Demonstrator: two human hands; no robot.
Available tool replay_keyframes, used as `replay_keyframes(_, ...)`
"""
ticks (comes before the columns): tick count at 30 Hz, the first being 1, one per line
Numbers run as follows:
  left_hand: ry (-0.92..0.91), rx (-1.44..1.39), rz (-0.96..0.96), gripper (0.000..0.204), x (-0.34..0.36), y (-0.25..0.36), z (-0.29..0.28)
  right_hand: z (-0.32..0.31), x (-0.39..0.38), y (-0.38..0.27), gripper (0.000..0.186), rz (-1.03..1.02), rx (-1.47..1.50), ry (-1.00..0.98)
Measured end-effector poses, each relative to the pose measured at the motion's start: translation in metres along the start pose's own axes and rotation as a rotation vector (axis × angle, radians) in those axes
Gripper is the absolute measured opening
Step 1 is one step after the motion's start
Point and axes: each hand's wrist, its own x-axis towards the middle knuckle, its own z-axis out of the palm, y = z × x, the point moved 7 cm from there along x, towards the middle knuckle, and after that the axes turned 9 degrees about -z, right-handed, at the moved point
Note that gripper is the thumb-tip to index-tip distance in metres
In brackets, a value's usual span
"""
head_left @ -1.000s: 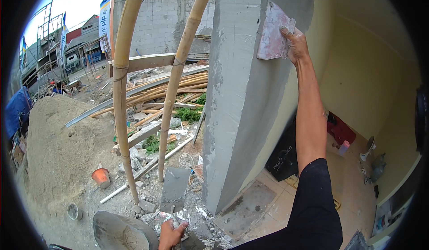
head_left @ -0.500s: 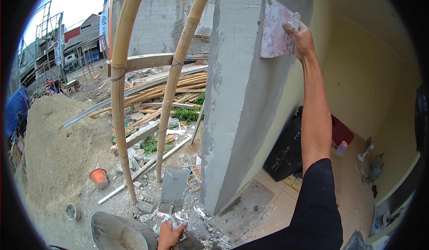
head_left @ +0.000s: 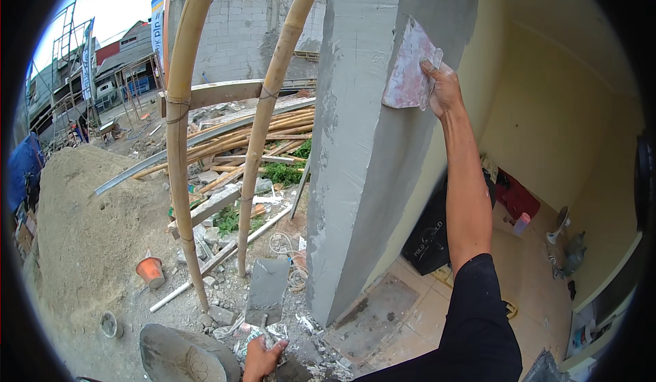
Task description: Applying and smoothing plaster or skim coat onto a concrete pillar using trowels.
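Observation:
My right hand [head_left: 444, 88] grips a thin, flat plastering scraper [head_left: 410, 67], whitish with pink smears. It lies against the upper part of a grey plastered column [head_left: 389, 156], on the face turned toward the room and close to the corner edge. At the lower edge, my left hand [head_left: 263, 360] is closed round the handle of a rectangular trowel [head_left: 268, 283]. The trowel's grey blade points away from me, low beside the column's foot. Left of that hand stands a large grey mixing tub [head_left: 154, 355].
Two bamboo poles [head_left: 179, 129] with a wooden crosspiece rise left of the column. Beyond are a sand heap [head_left: 75, 218], an orange bucket [head_left: 149, 273], rubble and stacked bamboo. To the right, a black bag-like item [head_left: 424, 249] leans by the yellow wall above a tiled floor [head_left: 540, 293].
My right hand and the scraper have slid down and slightly left along the column, with the scraper tilting a little. My left hand and trowel have stayed nearly in place.

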Motion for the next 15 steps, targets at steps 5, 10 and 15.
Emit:
replay_keyframes(5,0.031,0.012,0.131,0.026,0.01,-0.016,-0.002,-0.039,-0.033,0.0,0.033,-0.034,-0.034,0.203)
replay_keyframes(10,-0.042,-0.104,-0.032,0.024,0.003,-0.01,0.0,0.012,0.009,-0.047,0.036,-0.04,0.194,0.218)
replay_keyframes(15,-0.053,-0.088,-0.022,0.03,0.003,0.007,0.01,0.015,0.026,-0.03,0.037,0.0,0.236,0.325)
